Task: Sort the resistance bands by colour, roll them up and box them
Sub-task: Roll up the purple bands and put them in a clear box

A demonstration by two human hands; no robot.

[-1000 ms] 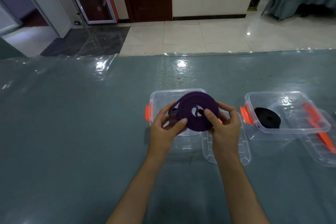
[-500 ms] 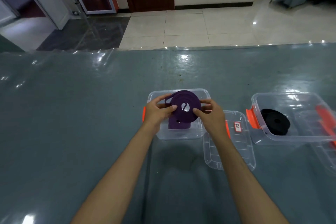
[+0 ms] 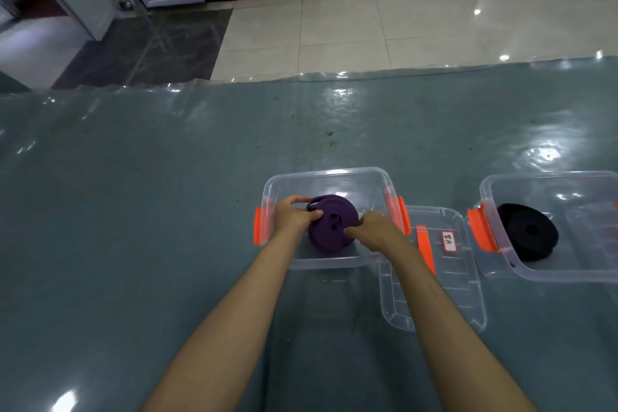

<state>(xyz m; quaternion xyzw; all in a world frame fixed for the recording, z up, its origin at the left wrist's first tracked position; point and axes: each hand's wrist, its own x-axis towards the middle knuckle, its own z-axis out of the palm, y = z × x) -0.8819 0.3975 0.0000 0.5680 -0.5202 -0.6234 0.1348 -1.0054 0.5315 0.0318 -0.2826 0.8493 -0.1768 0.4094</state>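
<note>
So, rolled purple rubber resistance band (image 3: 331, 226) lying flat, low inside clear plastic box with orange latches (image 3: 326, 177) — coil axis pointing up, pinned between both hands. Left hand (image 3: 292, 219) gripping left rim of coil, fingers curled round loose tail end. Right hand (image 3: 376, 231) pinching right edge, equally near. Both forearms reaching straight forward. Probably just release left — tail might spring loose.

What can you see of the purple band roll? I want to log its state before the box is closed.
The purple band roll is a flat strap wound into a tight coil, matte and rubbery-looking, with one loose loop at its upper left. It sits tilted inside the clear box with orange latches, low in the tub. The left hand grips its left edge and the right hand its right edge.
</note>
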